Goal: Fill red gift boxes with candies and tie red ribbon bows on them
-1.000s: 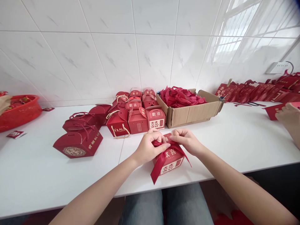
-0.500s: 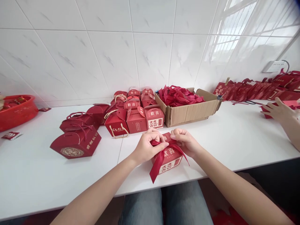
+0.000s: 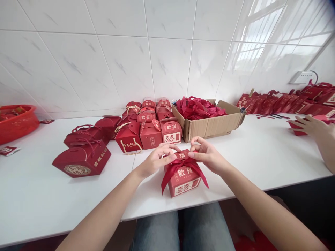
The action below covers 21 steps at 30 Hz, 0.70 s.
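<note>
Just in front of me on the table is a red gift box (image 3: 183, 179) with white characters and a pale label on its front. Over its top runs a dark red ribbon (image 3: 169, 174), knotted in a bow with two tails draping down the front corners. My left hand (image 3: 157, 158) is closed at the bow's left side, thumb and fingers on the ribbon. On the other side, my right hand (image 3: 205, 155) pinches the bow's right loop between thumb and forefinger; most of that loop is hidden by the fingers.
Behind stands a cardboard box (image 3: 214, 128) full of red ribbons (image 3: 199, 108). Several red gift boxes (image 3: 151, 134) are grouped beside it, with more boxes (image 3: 83, 160) to the left. A red basin (image 3: 18, 125) sits far left. At right, another person's hand (image 3: 311, 125) touches a red box.
Both hands have drawn apart slightly, and the bow's knot now shows between them. The ribbon tails have spread to either side of the box front. The view has shifted slightly.
</note>
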Each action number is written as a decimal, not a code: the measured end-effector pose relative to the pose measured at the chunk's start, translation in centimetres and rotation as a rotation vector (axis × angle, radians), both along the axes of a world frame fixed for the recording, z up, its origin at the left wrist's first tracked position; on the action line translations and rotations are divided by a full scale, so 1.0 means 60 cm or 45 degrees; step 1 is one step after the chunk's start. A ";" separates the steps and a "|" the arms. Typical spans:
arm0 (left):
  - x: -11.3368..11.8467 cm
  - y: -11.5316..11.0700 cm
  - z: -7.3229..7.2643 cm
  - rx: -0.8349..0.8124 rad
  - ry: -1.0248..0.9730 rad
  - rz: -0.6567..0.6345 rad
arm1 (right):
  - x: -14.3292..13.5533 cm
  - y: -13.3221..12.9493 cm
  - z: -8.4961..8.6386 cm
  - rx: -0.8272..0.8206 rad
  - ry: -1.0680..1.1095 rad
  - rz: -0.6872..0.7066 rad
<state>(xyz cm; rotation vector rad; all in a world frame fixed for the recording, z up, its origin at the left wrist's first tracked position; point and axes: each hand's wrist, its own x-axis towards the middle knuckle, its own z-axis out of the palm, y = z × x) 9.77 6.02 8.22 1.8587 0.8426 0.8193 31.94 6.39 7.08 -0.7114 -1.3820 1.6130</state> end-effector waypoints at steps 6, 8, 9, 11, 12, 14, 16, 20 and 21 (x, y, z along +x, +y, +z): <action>-0.017 0.004 0.000 -0.027 -0.030 -0.154 | 0.000 -0.005 0.023 0.123 -0.347 0.013; -0.018 0.005 -0.001 -0.078 -0.134 -0.228 | -0.004 -0.008 0.029 0.243 -0.516 0.028; -0.017 0.005 -0.001 -0.099 -0.180 -0.242 | -0.007 -0.009 0.031 0.304 -0.582 0.043; -0.015 0.004 -0.001 -0.109 -0.207 -0.217 | -0.010 -0.010 0.032 0.391 -0.643 0.091; -0.014 0.003 0.000 -0.098 -0.183 -0.196 | -0.012 -0.010 0.032 0.417 -0.648 0.116; -0.013 0.000 0.003 -0.058 -0.102 -0.170 | -0.013 -0.009 0.032 0.446 -0.648 0.143; -0.014 -0.002 0.006 -0.005 -0.019 -0.174 | -0.013 -0.008 0.032 0.470 -0.672 0.129; -0.018 -0.005 0.007 0.114 0.072 -0.149 | -0.013 -0.010 0.034 0.528 -0.756 0.083; -0.018 -0.005 0.006 0.136 0.074 -0.132 | -0.013 -0.012 0.034 0.550 -0.774 0.073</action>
